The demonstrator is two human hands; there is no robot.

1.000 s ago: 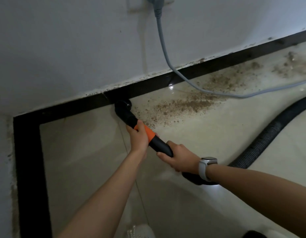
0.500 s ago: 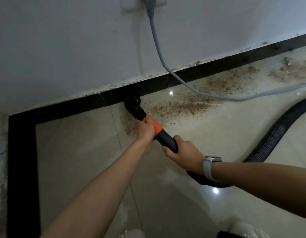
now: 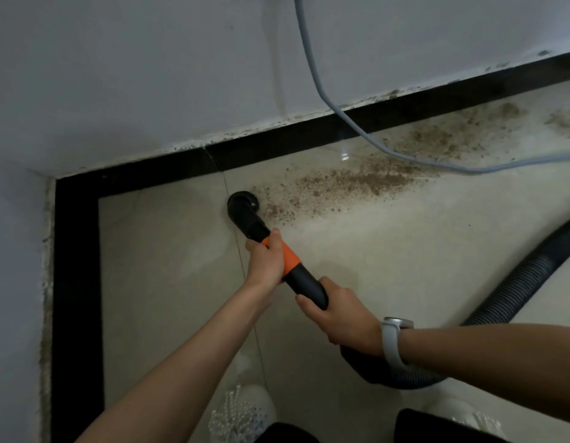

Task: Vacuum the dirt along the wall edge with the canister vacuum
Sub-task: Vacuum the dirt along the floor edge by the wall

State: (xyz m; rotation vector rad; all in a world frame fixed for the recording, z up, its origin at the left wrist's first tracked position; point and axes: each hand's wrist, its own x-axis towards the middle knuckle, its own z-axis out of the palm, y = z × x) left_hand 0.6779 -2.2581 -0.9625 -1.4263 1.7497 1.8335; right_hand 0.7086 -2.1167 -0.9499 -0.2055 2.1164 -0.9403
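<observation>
A black round brush nozzle [image 3: 243,204] sits on the beige floor tile, a short way out from the black skirting strip [image 3: 277,139], at the left end of a brown dirt streak [image 3: 350,183]. My left hand [image 3: 266,260] grips the wand at its orange collar [image 3: 290,254]. My right hand [image 3: 339,318], with a white watch on the wrist, grips the black handle further back. The ribbed black hose [image 3: 513,282] curves from under my right wrist off to the right edge. More dirt [image 3: 443,139] lies along the wall to the right.
A grey power cord [image 3: 328,100] hangs down the white wall [image 3: 149,75] and trails right across the dirt. The black strip turns a corner at the left [image 3: 75,251]. My white shoes [image 3: 242,414] show at the bottom.
The nozzle has pulled back from the black skirting strip toward me and now sits on the beige tile. Both hands kept their grip. The view shifted, so more of the corner shows.
</observation>
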